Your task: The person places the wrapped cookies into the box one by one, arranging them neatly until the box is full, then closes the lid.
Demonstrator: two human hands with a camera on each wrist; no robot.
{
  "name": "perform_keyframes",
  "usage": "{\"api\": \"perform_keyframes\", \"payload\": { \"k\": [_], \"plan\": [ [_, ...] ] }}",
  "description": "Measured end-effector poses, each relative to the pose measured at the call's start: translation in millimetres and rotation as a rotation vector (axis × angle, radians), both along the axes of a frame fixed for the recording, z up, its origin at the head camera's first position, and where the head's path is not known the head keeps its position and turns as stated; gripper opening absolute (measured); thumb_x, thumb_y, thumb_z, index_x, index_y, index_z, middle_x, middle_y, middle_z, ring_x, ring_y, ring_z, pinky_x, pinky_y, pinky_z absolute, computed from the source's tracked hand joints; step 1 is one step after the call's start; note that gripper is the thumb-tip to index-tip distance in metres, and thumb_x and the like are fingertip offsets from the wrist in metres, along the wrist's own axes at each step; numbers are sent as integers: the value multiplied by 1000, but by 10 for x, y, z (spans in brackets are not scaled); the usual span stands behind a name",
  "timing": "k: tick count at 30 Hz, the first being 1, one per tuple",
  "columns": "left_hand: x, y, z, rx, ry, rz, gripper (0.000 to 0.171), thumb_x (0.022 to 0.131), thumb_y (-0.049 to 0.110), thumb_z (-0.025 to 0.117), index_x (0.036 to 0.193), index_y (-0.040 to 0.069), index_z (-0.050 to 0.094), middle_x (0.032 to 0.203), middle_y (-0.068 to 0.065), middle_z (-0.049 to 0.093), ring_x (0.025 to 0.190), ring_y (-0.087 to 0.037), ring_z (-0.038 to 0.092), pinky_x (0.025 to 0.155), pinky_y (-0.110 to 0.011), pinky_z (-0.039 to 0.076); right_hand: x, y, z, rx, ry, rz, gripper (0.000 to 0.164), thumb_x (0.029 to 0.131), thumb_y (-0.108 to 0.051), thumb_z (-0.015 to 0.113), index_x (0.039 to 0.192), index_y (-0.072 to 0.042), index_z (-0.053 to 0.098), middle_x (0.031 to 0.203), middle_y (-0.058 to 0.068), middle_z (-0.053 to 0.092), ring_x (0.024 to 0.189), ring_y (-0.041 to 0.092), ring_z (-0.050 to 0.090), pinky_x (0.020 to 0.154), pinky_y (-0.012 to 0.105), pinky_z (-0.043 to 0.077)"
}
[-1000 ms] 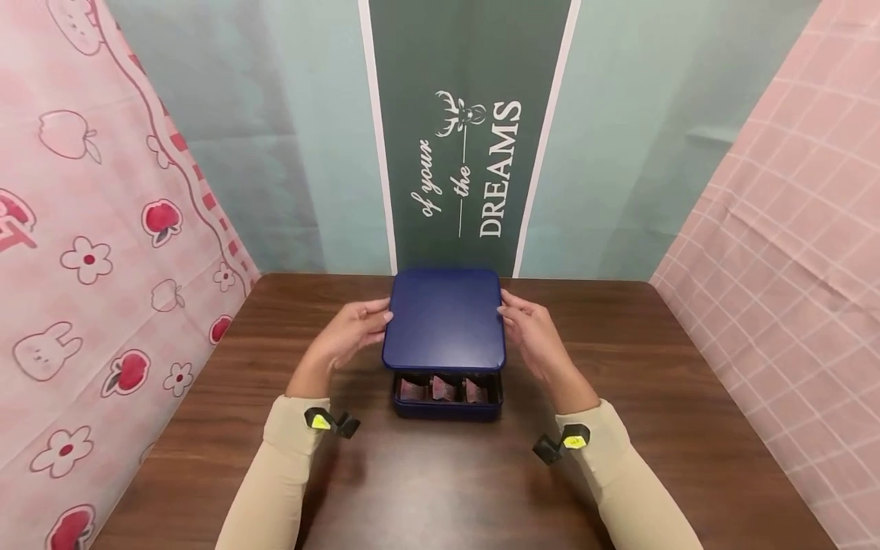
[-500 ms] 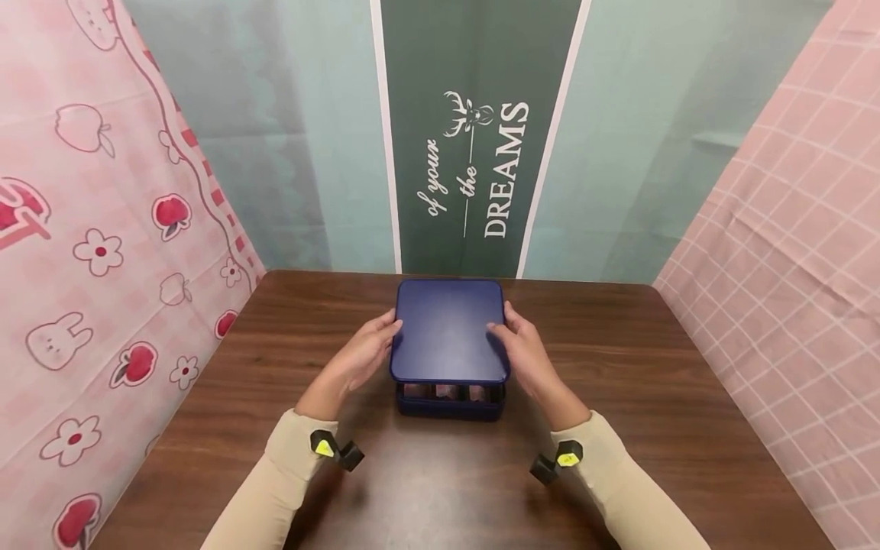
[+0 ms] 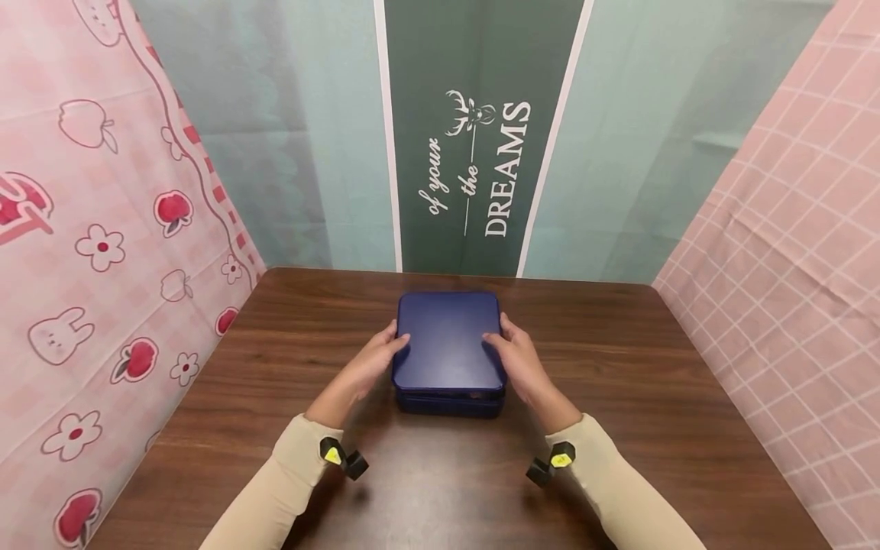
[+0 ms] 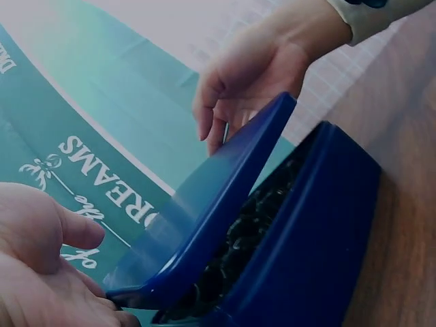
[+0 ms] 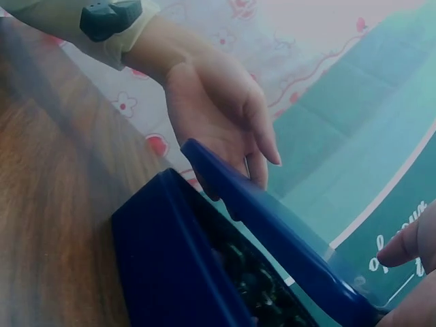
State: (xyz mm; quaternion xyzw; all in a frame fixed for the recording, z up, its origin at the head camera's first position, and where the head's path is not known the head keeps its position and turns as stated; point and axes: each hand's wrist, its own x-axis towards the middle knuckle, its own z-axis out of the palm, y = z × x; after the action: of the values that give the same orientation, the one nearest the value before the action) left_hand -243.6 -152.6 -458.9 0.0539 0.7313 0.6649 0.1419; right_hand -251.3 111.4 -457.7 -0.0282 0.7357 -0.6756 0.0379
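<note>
A dark blue square lid (image 3: 448, 340) hovers over the matching box (image 3: 450, 406), tilted so that a wedge-shaped gap stands between them in both wrist views. My left hand (image 3: 371, 365) grips the lid's left edge, thumb on top and fingers at the side. On the opposite edge, my right hand (image 3: 528, 368) holds it the same way. Through the gap, dark shiny contents (image 4: 235, 242) show in the left wrist view, too dim to tell apart. From the head view, the lid hides nearly all of the box's inside.
The box stands on a brown wood-grain table (image 3: 440, 481), near its back. Behind hangs a green curtain (image 3: 474, 69) with white lettering. Pink patterned cloths close off the left side (image 3: 103, 305) and the right side (image 3: 791, 229).
Both hands have brought the lid down and toward me over the box. The wrapped pieces seen along the front a second ago are now almost wholly covered.
</note>
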Motion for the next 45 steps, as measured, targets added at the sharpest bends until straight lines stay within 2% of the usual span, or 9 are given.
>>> {"api": "perform_keyframes", "payload": {
  "k": [5, 13, 19, 26, 36, 41, 45],
  "plan": [
    [-32, 54, -83, 2, 14, 18, 67, 108, 15, 43, 158, -8, 6, 167, -23, 2, 154, -34, -3, 123, -50, 2, -4, -20, -84, 27, -10, -25, 73, 99, -7, 56, 156, 10, 13, 167, 17, 7, 155, 26, 4, 124, 40, 8],
    [-67, 118, -192, 101, -24, 20, 68, 108, 12, 44, 157, -11, 3, 166, -26, 2, 154, -35, -2, 123, -50, 3, 2, -28, -188, 53, -20, -60, 74, 97, -7, 58, 156, 12, 16, 167, 20, 9, 154, 28, 6, 123, 42, 10],
    [-62, 141, -209, 96, -32, 26, 68, 107, 12, 44, 157, -12, 5, 166, -27, 2, 154, -36, -2, 123, -50, 3, 2, -13, -230, 70, -36, -59, 75, 96, -8, 58, 155, 13, 16, 166, 23, 8, 154, 31, 5, 124, 43, 9],
    [-68, 150, -261, 80, -41, 37, 65, 107, 9, 40, 156, -14, 2, 165, -28, -4, 153, -37, -7, 123, -51, 0, -12, 0, -275, 96, -68, -50, 76, 96, -11, 59, 155, 13, 17, 167, 21, 9, 154, 31, 5, 123, 43, 8],
    [-58, 123, -353, 64, 58, 1, 60, 103, -6, 33, 153, -18, 1, 164, -32, -2, 153, -40, -3, 123, -51, 1, 34, -37, -270, 131, -70, -55, 80, 96, -12, 59, 157, 11, 12, 167, 23, 6, 155, 32, 4, 124, 46, 6],
    [-69, 111, -380, 65, 70, 5, 61, 104, -6, 34, 155, -16, 3, 164, -31, 2, 153, -39, 2, 123, -50, 5, 38, -51, -301, 147, -54, -64, 82, 96, -13, 60, 158, 9, 10, 168, 21, 6, 155, 30, 4, 124, 44, 6],
    [-54, 103, -390, 30, 67, 10, 64, 105, -1, 40, 157, -12, 4, 164, -30, 9, 153, -37, 9, 123, -49, 10, 33, -36, -342, 159, -44, -70, 83, 96, -14, 59, 159, 7, 10, 168, 20, 7, 155, 30, 7, 124, 45, 8]
  ]
}}
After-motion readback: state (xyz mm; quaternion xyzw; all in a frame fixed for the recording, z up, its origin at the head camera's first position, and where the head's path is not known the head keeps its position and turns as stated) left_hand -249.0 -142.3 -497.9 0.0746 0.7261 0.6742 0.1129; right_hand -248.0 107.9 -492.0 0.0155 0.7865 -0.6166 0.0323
